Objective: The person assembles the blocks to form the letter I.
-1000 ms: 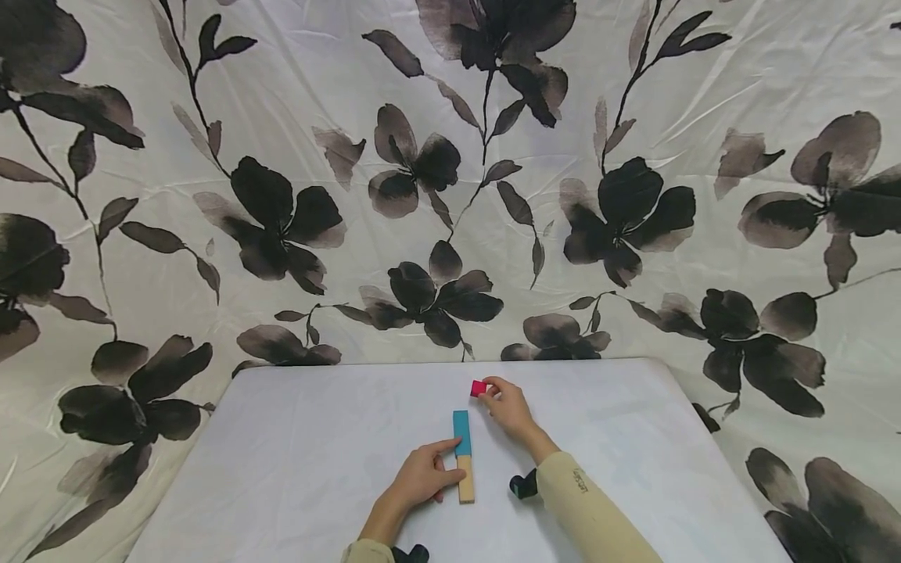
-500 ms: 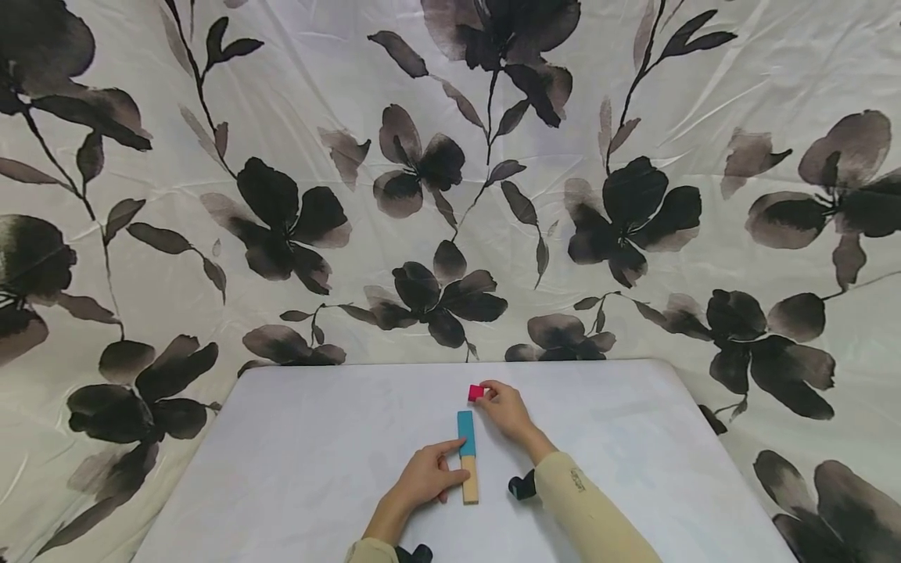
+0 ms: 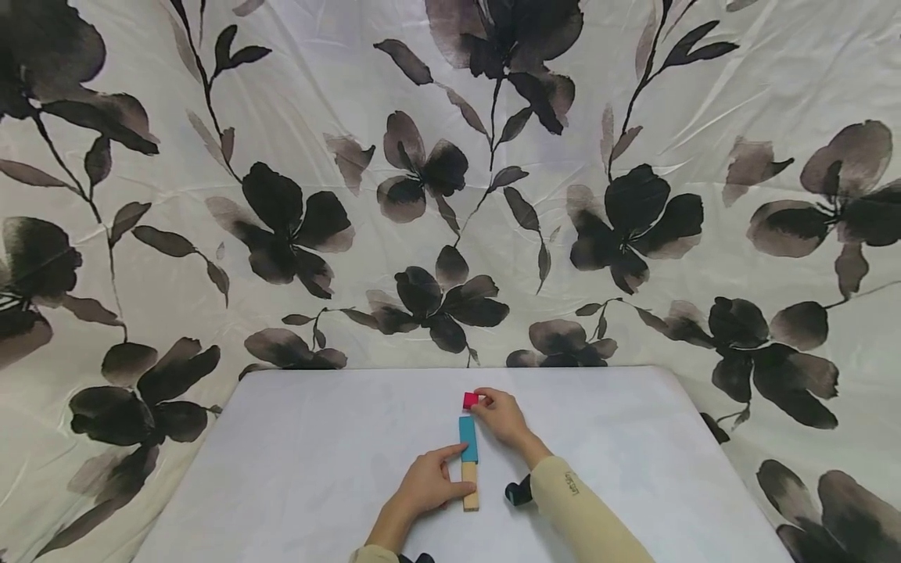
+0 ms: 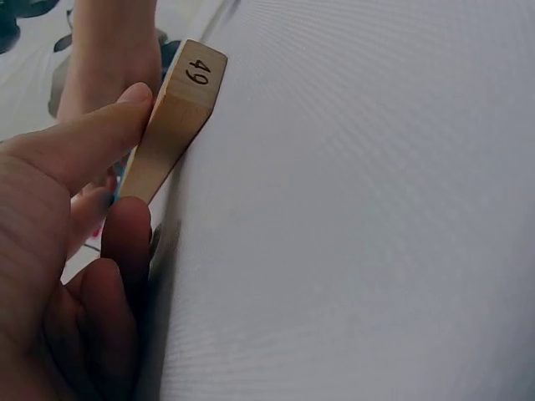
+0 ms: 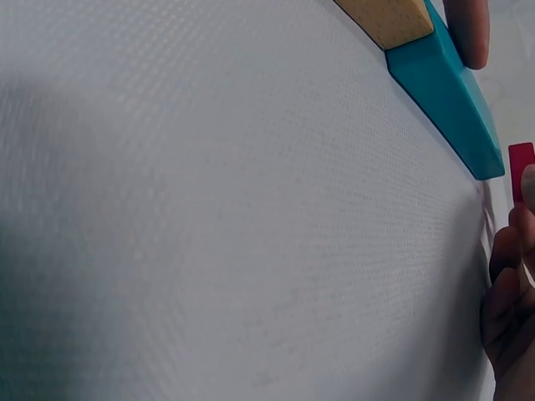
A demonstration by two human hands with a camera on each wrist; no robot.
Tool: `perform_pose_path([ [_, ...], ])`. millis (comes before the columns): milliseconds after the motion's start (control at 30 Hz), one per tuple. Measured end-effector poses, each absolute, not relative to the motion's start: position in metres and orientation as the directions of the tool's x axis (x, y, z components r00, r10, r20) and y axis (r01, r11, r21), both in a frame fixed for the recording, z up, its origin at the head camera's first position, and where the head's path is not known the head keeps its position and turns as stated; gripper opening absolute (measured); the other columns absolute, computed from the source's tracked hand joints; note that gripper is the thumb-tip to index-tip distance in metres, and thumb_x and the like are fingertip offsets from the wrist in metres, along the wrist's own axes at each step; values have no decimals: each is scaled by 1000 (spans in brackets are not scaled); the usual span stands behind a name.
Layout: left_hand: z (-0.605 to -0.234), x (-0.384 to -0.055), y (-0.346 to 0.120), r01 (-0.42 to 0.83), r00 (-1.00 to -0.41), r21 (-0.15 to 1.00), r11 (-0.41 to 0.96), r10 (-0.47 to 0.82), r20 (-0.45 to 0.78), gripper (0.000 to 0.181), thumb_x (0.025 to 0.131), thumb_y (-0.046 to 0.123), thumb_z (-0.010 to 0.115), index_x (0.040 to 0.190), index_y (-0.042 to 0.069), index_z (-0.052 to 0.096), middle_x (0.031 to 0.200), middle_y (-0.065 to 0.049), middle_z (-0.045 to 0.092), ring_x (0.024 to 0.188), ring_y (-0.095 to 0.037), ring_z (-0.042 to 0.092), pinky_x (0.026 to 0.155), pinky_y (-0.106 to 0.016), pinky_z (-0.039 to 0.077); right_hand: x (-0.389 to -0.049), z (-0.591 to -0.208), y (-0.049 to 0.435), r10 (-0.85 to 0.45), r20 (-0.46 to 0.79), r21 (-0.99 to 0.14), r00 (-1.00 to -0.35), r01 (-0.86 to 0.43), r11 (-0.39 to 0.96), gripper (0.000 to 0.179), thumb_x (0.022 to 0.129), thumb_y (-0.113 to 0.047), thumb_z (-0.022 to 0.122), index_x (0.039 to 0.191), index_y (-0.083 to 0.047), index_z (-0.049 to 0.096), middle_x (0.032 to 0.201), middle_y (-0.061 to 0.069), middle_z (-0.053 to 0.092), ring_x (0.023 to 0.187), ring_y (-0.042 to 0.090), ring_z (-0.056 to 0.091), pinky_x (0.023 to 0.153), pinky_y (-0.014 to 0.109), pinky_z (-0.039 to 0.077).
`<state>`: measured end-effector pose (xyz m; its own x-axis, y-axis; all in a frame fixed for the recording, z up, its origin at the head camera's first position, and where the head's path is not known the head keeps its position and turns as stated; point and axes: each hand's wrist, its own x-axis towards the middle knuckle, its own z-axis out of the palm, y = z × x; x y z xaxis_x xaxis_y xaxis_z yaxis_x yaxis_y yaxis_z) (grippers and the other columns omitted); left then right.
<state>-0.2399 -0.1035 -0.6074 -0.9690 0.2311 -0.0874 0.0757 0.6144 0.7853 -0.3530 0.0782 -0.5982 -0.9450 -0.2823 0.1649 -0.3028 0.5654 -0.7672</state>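
A blue block and a plain wooden block lie end to end on the white tabletop. My left hand rests at their left side, index fingertip on the blue block and thumb over the wooden one. In the left wrist view a number shows on the end of the wooden block, with the thumb against its side. Just beyond the far end of the blue block, my right hand pinches a small red cube between thumb and index finger. A narrow gap separates the red cube from the blue block.
The white table ends at a far edge against a hanging cloth with dark flower prints. A black wrist device sits beside the right sleeve.
My right hand has brought the red cube left and nearer, into line with the blue block's far end. My left hand stays at the blocks, its thumb slightly farther over the wooden one.
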Motion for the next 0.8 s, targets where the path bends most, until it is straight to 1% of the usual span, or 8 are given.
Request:
perform_pose_path([
  [100, -609, -238, -103, 76, -972, 782, 618, 221, -81, 74, 71, 48, 84, 135, 19, 59, 50, 3, 54, 37, -12, 46, 40, -26, 30, -351, -599, 77, -283, 156, -756, -946, -299, 582, 31, 92, -18, 68, 120, -6, 66, 81, -3, 59, 67, 10, 50, 62, 28, 42],
  [333, -608, -240, -103, 112, -979, 756, 644, 204, -28, 73, 71, 50, 83, 133, 20, 60, 51, 5, 53, 38, -12, 48, 41, -26, 31, -351, -597, 76, -291, 177, -735, -940, -323, 596, 30, 92, -19, 68, 119, -6, 66, 83, -2, 61, 67, 11, 51, 62, 30, 43],
  [600, -606, -236, -104, 103, -979, 758, 644, 200, -36, 73, 71, 50, 83, 134, 19, 60, 50, 5, 52, 38, -12, 48, 41, -26, 31, -348, -596, 73, -286, 139, -733, -948, -292, 614, 31, 92, -23, 68, 120, -8, 66, 86, -3, 62, 72, 12, 53, 65, 31, 45],
  [800, -606, -234, -104, 101, -980, 754, 650, 196, -38, 74, 70, 50, 83, 133, 19, 60, 50, 5, 52, 37, -10, 46, 40, -26, 31, -347, -598, 72, -281, 119, -725, -952, -277, 630, 31, 92, -24, 69, 120, -10, 66, 86, -3, 62, 72, 12, 53, 66, 33, 45],
])
